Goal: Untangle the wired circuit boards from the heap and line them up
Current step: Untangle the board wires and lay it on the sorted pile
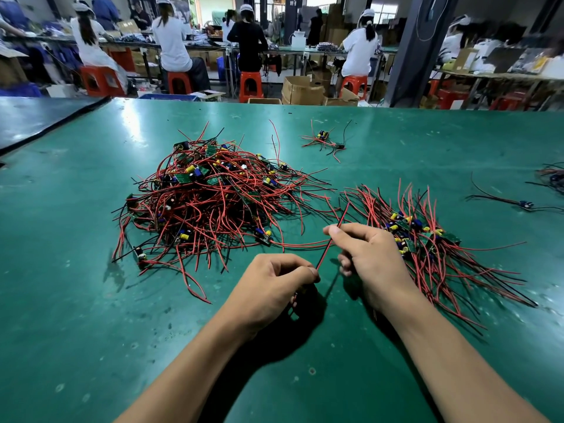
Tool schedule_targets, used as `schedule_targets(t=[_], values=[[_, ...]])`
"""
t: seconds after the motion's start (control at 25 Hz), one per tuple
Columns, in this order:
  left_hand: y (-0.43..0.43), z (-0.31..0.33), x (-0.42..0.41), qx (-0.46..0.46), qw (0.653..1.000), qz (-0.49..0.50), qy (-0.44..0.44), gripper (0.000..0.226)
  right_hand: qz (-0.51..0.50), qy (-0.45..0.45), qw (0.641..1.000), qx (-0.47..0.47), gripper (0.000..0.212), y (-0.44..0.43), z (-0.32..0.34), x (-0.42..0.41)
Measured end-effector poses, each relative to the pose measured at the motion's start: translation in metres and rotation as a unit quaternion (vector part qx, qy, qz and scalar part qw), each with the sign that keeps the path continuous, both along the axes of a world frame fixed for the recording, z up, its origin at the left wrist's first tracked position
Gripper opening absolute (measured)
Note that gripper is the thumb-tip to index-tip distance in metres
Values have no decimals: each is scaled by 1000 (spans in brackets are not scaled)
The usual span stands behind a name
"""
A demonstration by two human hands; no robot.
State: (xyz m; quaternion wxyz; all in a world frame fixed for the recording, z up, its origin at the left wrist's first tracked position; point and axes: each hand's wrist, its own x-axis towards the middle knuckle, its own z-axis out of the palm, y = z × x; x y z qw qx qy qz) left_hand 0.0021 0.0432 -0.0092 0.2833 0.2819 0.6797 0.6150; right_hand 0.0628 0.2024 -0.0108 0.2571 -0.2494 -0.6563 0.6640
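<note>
A tangled heap of small green circuit boards with red and black wires (pixel 210 193) lies at the centre left of the green table (pixel 91 315). To its right, boards with their wires fanned out lie side by side in a row (pixel 424 236). Between the two, my left hand (pixel 274 288) pinches the lower end of a red wire (pixel 328 244) with curled fingers. My right hand (pixel 369 254) pinches the same wire higher up, between thumb and forefinger. The wire's top end sticks up past the right hand. Other red wires run from my hands leftward to the heap.
A small clump of wired boards (pixel 325 140) lies farther back. A single board with black leads (pixel 525 204) and more wires (pixel 552 177) lie at the right edge. Beyond the table's far edge, people sit on red stools (pixel 250 85) among cardboard boxes (pixel 302 90).
</note>
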Motion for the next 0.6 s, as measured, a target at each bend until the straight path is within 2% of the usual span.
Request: schedule_targets(t=[0.08,0.16,0.24,0.4,0.6], values=[[-1,1,0,-2,1000,-13,2,17,-27,20,999,-12,13,4,2,-1],[-3,2,1,-7,999,-34,9,14,-63,48,995,-55,9,10,6,0],[-4,4,4,-21,998,-44,27,13,-87,67,988,-105,13,16,10,1],[-3,3,3,-27,998,-42,25,19,-50,74,976,-200,24,18,17,3],[-4,3,4,-13,999,-46,14,15,6,102,921,-376,27,19,26,8]])
